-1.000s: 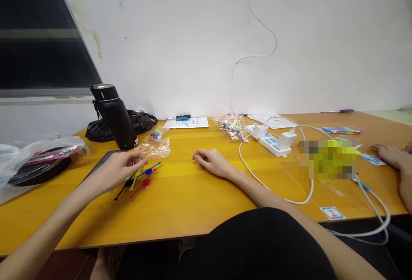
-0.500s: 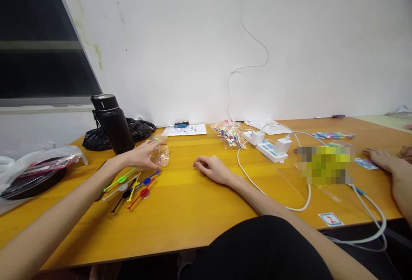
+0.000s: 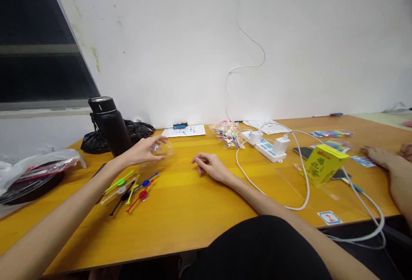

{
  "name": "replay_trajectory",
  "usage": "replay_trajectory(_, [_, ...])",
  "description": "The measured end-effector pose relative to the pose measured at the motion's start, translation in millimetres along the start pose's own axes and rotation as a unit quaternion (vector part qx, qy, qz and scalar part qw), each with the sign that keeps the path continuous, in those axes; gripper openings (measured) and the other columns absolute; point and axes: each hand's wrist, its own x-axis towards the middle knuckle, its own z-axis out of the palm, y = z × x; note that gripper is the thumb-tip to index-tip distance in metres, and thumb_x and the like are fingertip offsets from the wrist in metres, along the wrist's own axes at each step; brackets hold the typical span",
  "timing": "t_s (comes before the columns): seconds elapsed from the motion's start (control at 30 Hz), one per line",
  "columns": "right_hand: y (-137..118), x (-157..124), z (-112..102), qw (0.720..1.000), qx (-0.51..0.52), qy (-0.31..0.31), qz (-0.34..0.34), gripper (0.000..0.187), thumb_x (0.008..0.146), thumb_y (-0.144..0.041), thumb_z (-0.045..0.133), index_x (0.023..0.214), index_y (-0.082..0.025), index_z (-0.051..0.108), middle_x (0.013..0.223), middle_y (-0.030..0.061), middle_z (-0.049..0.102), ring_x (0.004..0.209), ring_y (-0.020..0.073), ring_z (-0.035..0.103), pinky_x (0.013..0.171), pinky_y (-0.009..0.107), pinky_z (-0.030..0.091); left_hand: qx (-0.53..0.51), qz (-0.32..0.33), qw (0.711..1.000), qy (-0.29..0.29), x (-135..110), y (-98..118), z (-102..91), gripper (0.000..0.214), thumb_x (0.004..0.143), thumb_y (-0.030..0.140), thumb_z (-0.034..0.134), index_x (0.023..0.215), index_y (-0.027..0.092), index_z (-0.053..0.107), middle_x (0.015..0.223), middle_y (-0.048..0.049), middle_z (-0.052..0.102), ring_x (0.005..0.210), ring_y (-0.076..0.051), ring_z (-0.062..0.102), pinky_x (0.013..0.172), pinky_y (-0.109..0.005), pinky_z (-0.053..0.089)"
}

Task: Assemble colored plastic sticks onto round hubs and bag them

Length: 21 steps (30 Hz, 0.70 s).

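Wall and counter: a pale, stained wall (image 3: 177, 48) stands behind an orange-yellow wooden counter (image 3: 189, 215).
Arrows: I count six loose plastic ones on the counter, just beside the left forearm: green arrow (image 3: 120, 182), white arrow (image 3: 121, 190), black arrow (image 3: 124, 197), yellow arrow (image 3: 135, 185), blue arrow (image 3: 146, 183) and red arrow (image 3: 143, 195). Yellow lies close against black and blue; I can't tell whether they touch.
Left hand (image 3: 144, 149): thumb and fingers spread apart around the near side of a small clear bag (image 3: 165, 148); from here I can't tell whether they touch it.
Right hand (image 3: 209, 166): resting on the counter, fingers curled loosely inward; I see nothing in it, but its inner side is hidden from me.
Out of a bag: all six arrows, so I judge the laying-out of that set done, though not in a neat row.
Small bag: partly behind the left fingers; I can't make out whether it holds anything, so I leave that part open.
Still bagged: colourful pieces inside a larger clear bag (image 3: 229, 135) beside the power strip (image 3: 270, 150), which neither of my two hands is near; I count that lot as untouched.
Edges: black bottle (image 3: 112, 127) at left, yellow box (image 3: 326, 165) and a co-worker's hand (image 3: 378, 156) at right.
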Motion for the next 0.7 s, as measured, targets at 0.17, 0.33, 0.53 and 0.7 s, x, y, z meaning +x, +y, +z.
replay_trajectory(0.17, [3,9,-6,0.991,0.096,0.09,-0.002,0.035,0.098,-0.049,0.051,0.101,-0.017,0.064,0.065,-0.0008,0.062,0.061,0.0131,0.057,0.064,0.025,0.045,0.018,0.055,0.998,0.023,16,33,-0.8,0.066,0.083,0.053,0.068,0.14,0.026,0.048,0.129,-0.0075,0.067,0.117,-0.027,0.063,0.101,-0.04,0.043])
replay_trajectory(0.33, [-2,11,-20,0.976,0.126,0.175,-0.028,0.032,0.094,-0.048,0.056,0.108,-0.02,0.06,0.086,0.0022,0.064,0.075,0.0143,0.059,0.069,0.026,0.046,0.04,0.104,0.993,0.033,25,87,12.7,0.064,0.086,0.048,0.068,0.142,0.031,0.045,0.13,-0.0037,0.066,0.121,-0.027,0.06,0.105,-0.042,0.037])
replay_trajectory(0.53, [-2,9,-29,0.986,0.055,0.149,-0.052,0.035,0.083,-0.039,0.073,0.11,-0.021,0.06,0.103,0.0044,0.066,0.095,0.0174,0.063,0.085,0.03,0.049,0.02,0.096,0.992,0.073,26,115,42.9,0.056,0.087,0.046,0.069,0.137,0.032,0.049,0.133,-0.0035,0.065,0.119,-0.027,0.06,0.105,-0.045,0.035])
replay_trajectory(0.7, [4,12,-30,0.991,0.049,0.126,-0.018,0.026,0.085,-0.043,0.07,0.09,-0.018,0.068,0.091,0.0039,0.069,0.085,0.0164,0.063,0.083,0.031,0.048,-0.043,0.074,0.992,0.097,20,108,59.3,0.062,0.086,0.049,0.07,0.14,0.032,0.045,0.136,-0.004,0.061,0.123,-0.027,0.056,0.106,-0.045,0.037])
